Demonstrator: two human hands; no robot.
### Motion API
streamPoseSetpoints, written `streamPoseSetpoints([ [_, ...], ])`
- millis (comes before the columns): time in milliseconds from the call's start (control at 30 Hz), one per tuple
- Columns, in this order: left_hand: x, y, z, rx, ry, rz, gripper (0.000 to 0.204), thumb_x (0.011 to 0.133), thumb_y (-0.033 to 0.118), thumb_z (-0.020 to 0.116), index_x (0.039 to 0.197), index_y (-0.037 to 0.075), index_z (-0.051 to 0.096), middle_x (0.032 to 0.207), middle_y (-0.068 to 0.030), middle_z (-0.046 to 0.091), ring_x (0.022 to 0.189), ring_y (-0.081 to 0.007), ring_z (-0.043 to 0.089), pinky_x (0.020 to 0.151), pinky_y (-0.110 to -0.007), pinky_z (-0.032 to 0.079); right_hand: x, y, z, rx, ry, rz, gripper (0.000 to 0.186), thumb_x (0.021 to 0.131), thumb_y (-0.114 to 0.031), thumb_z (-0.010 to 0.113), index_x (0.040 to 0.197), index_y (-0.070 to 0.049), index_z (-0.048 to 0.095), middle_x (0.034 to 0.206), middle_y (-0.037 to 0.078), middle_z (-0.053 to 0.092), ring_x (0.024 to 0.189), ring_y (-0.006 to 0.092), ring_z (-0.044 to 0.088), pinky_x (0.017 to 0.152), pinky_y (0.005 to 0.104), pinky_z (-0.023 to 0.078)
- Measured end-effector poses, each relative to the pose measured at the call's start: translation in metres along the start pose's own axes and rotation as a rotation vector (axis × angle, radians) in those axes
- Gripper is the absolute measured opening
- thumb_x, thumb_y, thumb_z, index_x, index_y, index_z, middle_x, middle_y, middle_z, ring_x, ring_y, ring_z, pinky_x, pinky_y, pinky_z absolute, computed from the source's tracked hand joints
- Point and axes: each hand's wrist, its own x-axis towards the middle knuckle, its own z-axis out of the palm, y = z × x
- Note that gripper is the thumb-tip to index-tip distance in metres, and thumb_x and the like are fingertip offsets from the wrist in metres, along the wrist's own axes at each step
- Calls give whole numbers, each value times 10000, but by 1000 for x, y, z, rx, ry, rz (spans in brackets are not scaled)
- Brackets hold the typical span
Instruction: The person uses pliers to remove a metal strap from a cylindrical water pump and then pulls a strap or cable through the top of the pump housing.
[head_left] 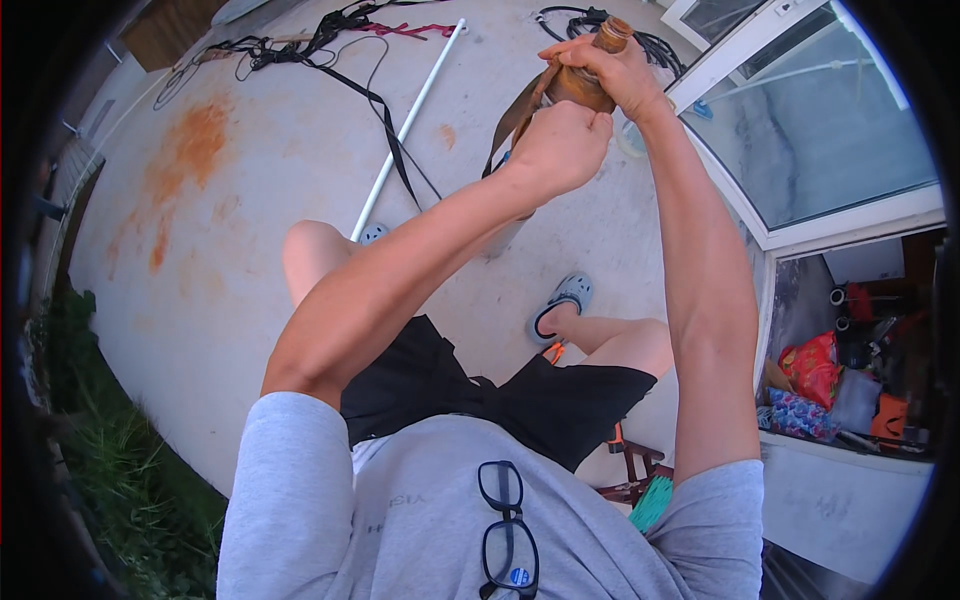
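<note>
A rusty brown, bottle-shaped metal piece (583,90) with a narrow ringed neck is held out at arm's length, tilted with its neck away from me. My right hand (622,78) wraps round its upper part, fingers closed below the neck. Just below it, my left hand (567,145) is a fist against the near side of the piece; what lies inside the fist is hidden. A brown-black strap (512,118) loops along the left of the piece and runs down behind my left hand. A small bit of blue shows beside that wrist.
A white pole (412,120) lies slanting across the concrete floor, crossed by black straps (320,38). A coiled black cable (655,48) lies beyond my hands. To the right stands a white-framed glass door (810,120), above a storage space with bags (808,368). Grass (130,470) borders the left.
</note>
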Motion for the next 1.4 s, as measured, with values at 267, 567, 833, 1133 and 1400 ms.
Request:
streamPoseSetpoints([
  [267,-9,-3,-31,-903,-303,-471,436,1008,346,484,642,190,305,515,66,243,409,-79,162,452,-267,258,16,-1,11,117,-78,-16,250,806,-197,647,940,-17,756,974,81,747,904,144,659,881,289,503],
  [567,16,24,-36,746,57,68,242,931,221,559,932,-14,613,856,-202,685,841,-406,659,722,-500,511,30,6,13,-1,71,277,672,635,-672,779,943,-76,758,935,110,718,862,230,681,785,322,516],
  [833,24,18,-19,846,123,205,150,818,51,537,942,-28,565,869,-210,689,821,-396,679,672,-473,539,10,-37,-21,7,-306,389,763,710,-722,715,1192,-131,669,1164,73,664,1120,193,582,979,355,420],
  [1133,29,25,5,1054,29,282,256,929,239,542,851,28,664,782,-168,707,714,-351,701,653,-462,545,17,10,-6,-36,242,456,593,676,-519,808,943,6,737,1003,182,719,901,277,695,801,350,536],
  [1400,25,-24,12,115,175,-70,373,976,327,479,724,71,579,621,-70,607,489,-223,554,513,-392,439,8,-27,32,-162,440,474,502,688,-465,727,894,-9,746,954,203,722,938,347,697,851,409,542],
])
